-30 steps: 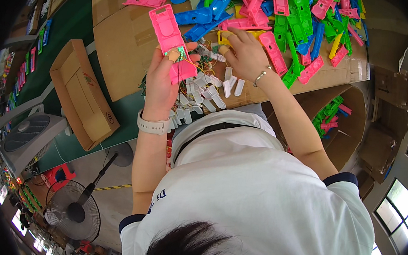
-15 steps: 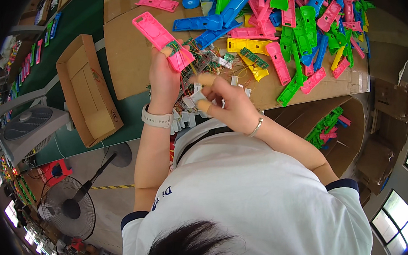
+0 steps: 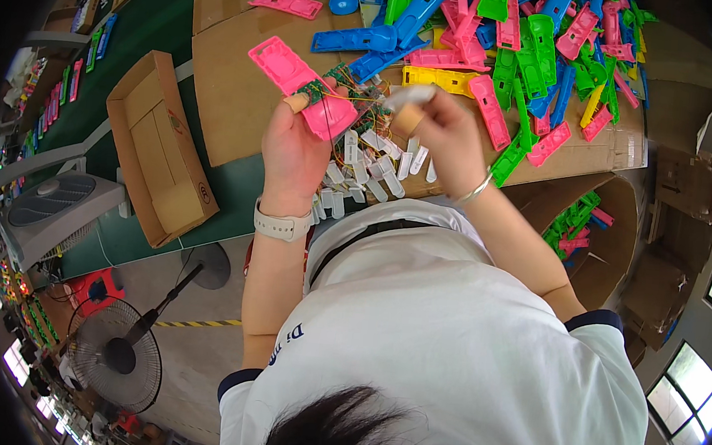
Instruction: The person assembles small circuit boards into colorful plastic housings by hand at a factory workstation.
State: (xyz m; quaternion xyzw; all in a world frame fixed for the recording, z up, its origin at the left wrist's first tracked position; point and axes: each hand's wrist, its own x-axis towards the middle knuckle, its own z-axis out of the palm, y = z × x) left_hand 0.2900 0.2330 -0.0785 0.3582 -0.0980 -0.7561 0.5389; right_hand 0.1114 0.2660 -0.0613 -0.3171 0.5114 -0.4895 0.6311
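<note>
The left hand's (image 3: 293,151) fingers are closed around a pink shell (image 3: 281,62), the thumb resting by a small green circuit board (image 3: 309,92) that lies across it, well above the bench's near edge. The right hand (image 3: 454,142) pinches a white piece (image 3: 410,95) (too blurred to make out its shape), just beyond the shell's right end. That shell looks part-assembled, I judge: the board is on it, though whether it is seated I cannot tell; the shell lies open and the white piece is apart from it. Loose wires (image 3: 353,98) cross between the hands and could snag. Below them, white pieces (image 3: 387,173) crowd the near edge. A yellow shell (image 3: 438,79) lies beyond the right hand, and a heap of coloured shells (image 3: 541,45), all seemingly untouched, fills the far right corner. An open cardboard box (image 3: 157,152) sits toward the left edge; a carton (image 3: 616,218) of shells stands off the near right corner.
</note>
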